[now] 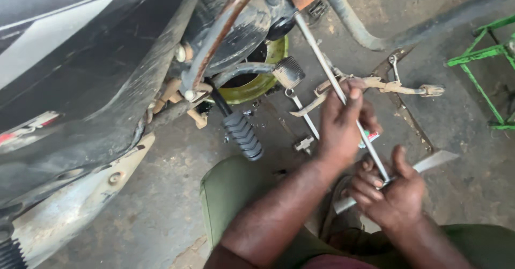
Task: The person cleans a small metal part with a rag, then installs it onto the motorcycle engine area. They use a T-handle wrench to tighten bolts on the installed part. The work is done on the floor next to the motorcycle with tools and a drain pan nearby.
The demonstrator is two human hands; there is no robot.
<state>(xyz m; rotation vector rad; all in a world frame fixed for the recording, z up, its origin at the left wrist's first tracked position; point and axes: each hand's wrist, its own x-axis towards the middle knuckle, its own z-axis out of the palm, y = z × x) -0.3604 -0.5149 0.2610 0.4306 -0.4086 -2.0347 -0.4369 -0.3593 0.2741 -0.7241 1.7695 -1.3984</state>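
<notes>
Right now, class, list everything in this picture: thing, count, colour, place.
motorcycle body: one, black, upper left
footpeg: one, black ribbed rubber, centre
round part: one, yellow-green, behind the footpeg
long rod: one, silver, running from the motorcycle down to the hands
stand: one, green metal, right edge
floor: grey, oil-stained concrete
trousers: olive green, bottom
left hand: gripping the rod midway
right hand: gripping the rod's lower end

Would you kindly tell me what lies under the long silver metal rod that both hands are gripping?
Under the long silver metal rod lie a dirty beige bracket and grey concrete floor; the left hand hides what lies beneath its stretch.
</notes>
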